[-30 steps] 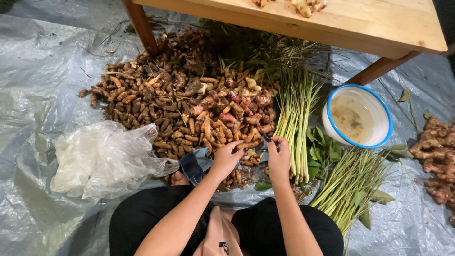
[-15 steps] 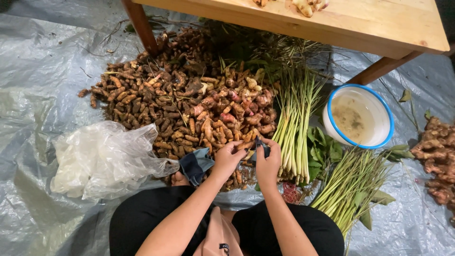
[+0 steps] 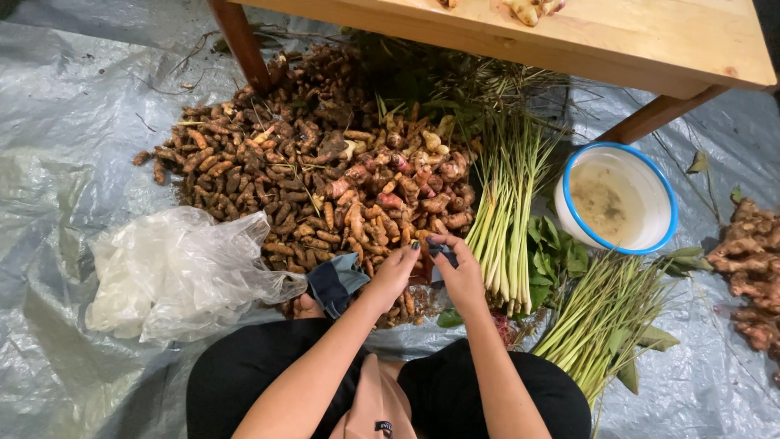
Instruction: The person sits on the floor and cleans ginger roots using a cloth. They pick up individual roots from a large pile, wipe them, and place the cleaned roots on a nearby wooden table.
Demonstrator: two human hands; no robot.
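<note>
Grey tarp (image 3: pixel 73 162) under wooden table (image 3: pixel 617 41); right fingers (image 3: pixel 443 244) pinching dark object (image 3: pixel 443 252), left fingers (image 3: pixel 406 252) curled.

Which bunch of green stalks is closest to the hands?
The upright pale-green bunch just right of the right hand, almost touching it. The other bunch lies slanted farther right, below the bowl.

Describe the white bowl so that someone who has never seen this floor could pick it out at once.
Start at the wooden table along the top and follow its right leg down to the grey plastic sheet. The bowl sits there, just right of the bundle of pale green stalks. It is the only round thing in view, white with a blue rim and murky water inside.
</note>
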